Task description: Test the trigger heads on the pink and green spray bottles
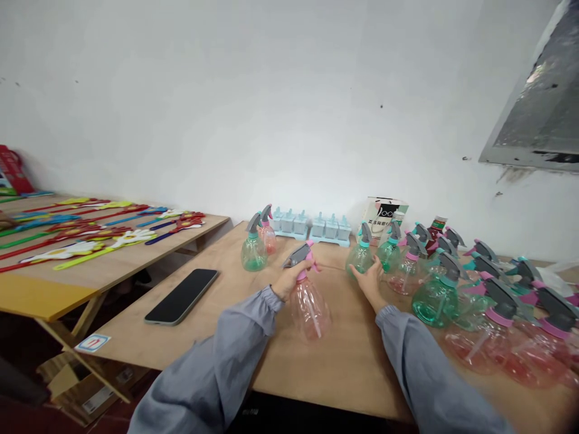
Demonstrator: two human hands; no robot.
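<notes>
My left hand (289, 278) is closed around the neck of a clear pink spray bottle (311, 310), just under its grey and pink trigger head. The bottle stands upright or nearly so above the table's middle; whether its base touches the wood I cannot tell. To the right, my right hand (371, 282) has thumb and fingers around the lower side of a green spray bottle (359, 256) with a grey and teal head. Back left, another green spray bottle (254, 252) stands beside a pink one (268, 238).
Several pink and green spray bottles (436, 298) crowd the table's right side. Light-blue popsicle moulds (312, 228) and a printed box (382, 217) stand by the wall. A phone (181, 296) lies at left. Colourful hand-shaped items (136, 237) cover the neighbouring table.
</notes>
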